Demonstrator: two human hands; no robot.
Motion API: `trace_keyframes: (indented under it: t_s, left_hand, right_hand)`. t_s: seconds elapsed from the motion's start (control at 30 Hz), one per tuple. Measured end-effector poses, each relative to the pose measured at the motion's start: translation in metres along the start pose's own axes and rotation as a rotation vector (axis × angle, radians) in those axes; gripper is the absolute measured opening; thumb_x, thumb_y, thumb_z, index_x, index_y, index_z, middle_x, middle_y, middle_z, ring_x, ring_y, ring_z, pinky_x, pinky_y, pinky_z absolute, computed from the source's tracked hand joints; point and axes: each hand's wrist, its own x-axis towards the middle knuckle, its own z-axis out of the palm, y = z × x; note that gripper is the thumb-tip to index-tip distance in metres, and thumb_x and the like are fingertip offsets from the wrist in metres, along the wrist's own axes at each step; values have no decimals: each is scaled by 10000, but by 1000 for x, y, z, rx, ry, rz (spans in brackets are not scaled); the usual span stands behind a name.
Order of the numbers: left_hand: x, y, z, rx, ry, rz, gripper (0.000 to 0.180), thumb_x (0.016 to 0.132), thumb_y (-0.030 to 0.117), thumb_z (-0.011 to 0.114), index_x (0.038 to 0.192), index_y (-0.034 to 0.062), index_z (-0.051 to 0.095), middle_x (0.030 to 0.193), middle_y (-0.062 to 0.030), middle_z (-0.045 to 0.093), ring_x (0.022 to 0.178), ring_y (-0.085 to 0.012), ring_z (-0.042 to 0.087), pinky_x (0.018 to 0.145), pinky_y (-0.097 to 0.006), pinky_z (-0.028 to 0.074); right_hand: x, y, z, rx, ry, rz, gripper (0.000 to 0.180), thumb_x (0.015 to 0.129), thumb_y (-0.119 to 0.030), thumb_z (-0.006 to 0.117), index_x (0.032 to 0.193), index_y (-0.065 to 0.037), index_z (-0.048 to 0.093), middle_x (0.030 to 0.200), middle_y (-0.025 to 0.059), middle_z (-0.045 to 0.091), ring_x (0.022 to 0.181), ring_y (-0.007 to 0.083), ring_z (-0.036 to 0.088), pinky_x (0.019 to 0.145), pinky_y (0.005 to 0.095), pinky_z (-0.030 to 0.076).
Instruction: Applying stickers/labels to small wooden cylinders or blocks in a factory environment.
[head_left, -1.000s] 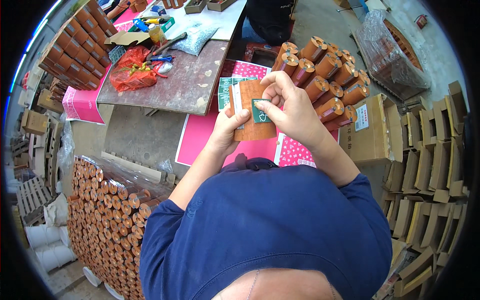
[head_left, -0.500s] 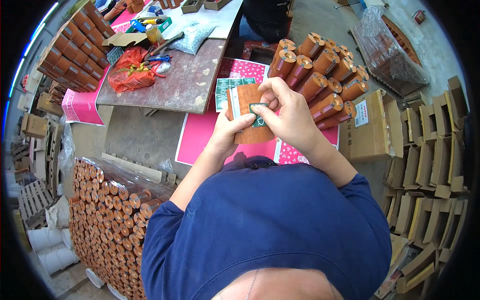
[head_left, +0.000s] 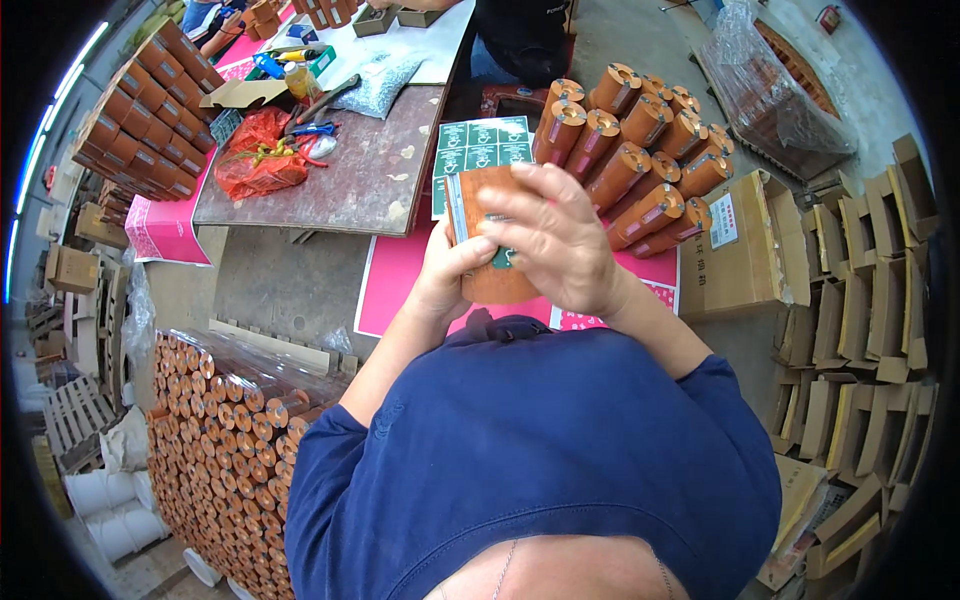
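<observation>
My left hand [head_left: 443,270] grips a reddish-brown wooden cylinder [head_left: 490,286], its thumb resting across the near face. A silvery strip runs down the cylinder's left side. My right hand [head_left: 568,248] lies over the cylinder with fingers stretched out and slightly smeared by motion. Under those fingers part of a green sticker [head_left: 502,258] shows on the wood; the rest is covered. Just beyond the cylinder is a sheet of green stickers [head_left: 483,136], lying on a pink patterned covering [head_left: 385,282].
Many similar cylinders [head_left: 648,118] stand grouped at the right, beside a cardboard box [head_left: 752,262]. A worn table [head_left: 345,180] at the left holds a red plastic bag [head_left: 262,172] and tools. Stacked cylinders [head_left: 215,440] fill the lower left; another person [head_left: 520,40] is at the far side.
My right hand has gone from pinching at the green sticker to lying across it with fingers extended. The cylinder has shifted slightly nearer, and more of the sticker sheet shows.
</observation>
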Motion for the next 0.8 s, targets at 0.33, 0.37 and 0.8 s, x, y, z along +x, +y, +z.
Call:
trace_keyframes:
  t_s: [0.33, 0.37, 0.8]
  left_hand:
    - [2, 0, -2, -65, 79, -66, 578, 848, 447, 421, 1219, 13, 328, 1095, -140, 498, 979, -225, 539, 822, -338, 470]
    - [3, 0, -3, -74, 76, -88, 584, 848, 459, 416, 1221, 18, 328, 1098, -142, 497, 980, -228, 539, 823, -341, 470]
    - [11, -25, -27, 251, 128, 73, 530, 814, 335, 569, 1193, 21, 374, 1064, -90, 517, 955, -148, 514, 826, -282, 419]
  right_hand:
    - [-15, -13, -4, -18, -140, 107, 506, 884, -449, 288, 1183, -87, 478, 1251, 79, 440, 1242, 271, 283, 1035, 449, 106]
    - [-11, -16, -2, 6, -181, 54, 519, 879, -465, 284, 1184, -92, 478, 1253, 73, 440, 1240, 257, 289, 1036, 451, 100]
    - [-10, 26, 18, 424, -40, 697, 556, 801, -327, 567, 1220, -13, 382, 1218, 136, 395, 1123, 250, 399, 942, 382, 314]
